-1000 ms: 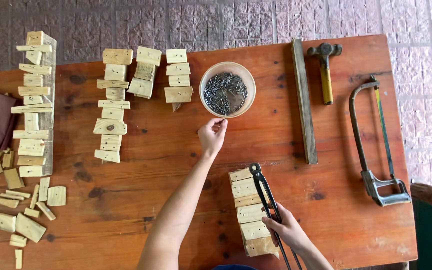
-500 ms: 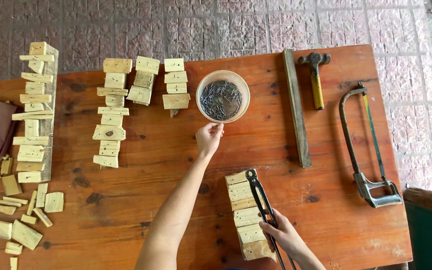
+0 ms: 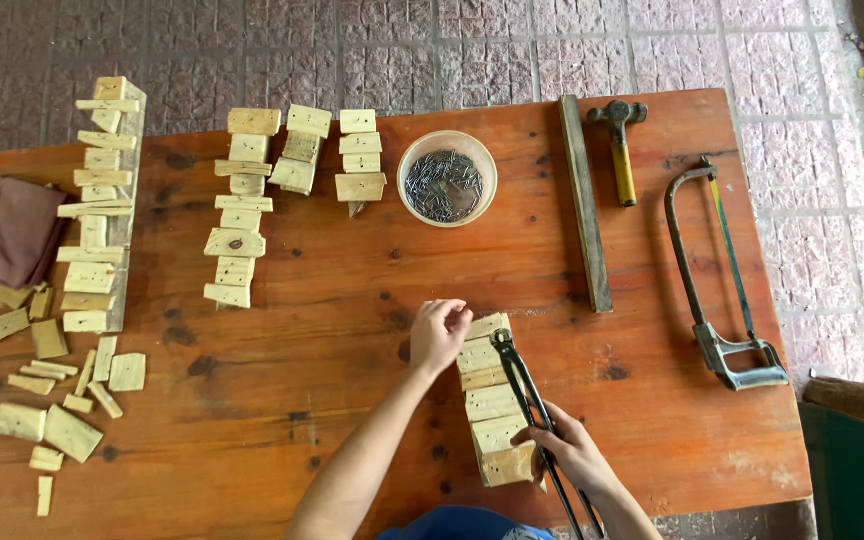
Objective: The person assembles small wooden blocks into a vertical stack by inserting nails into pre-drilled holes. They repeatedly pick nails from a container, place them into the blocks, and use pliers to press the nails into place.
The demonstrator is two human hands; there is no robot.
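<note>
A short wooden assembly of several pale blocks in a row (image 3: pixel 490 400) lies on the red-brown table (image 3: pixel 652 400) near its front edge. My left hand (image 3: pixel 439 333) rests at the far end of this assembly, fingers pinched together; whether it holds something small I cannot tell. My right hand (image 3: pixel 570 450) grips the handles of black pincers (image 3: pixel 522 380), which lie along the right side of the blocks with their jaws at the far end. A clear bowl of dark nails (image 3: pixel 446 180) stands further back.
Rows of block assemblies (image 3: pixel 237 210) lie at the back left, loose wood offcuts (image 3: pixel 52 400) and a maroon cloth (image 3: pixel 7 230) at the left edge. A long wooden strip (image 3: pixel 585 205), a hammer (image 3: pixel 619 145) and a hacksaw (image 3: pixel 717 275) lie at the right.
My left hand has drawn back from beside the nail bowl to the far end of the block assembly. My right hand stays on the pincers.
</note>
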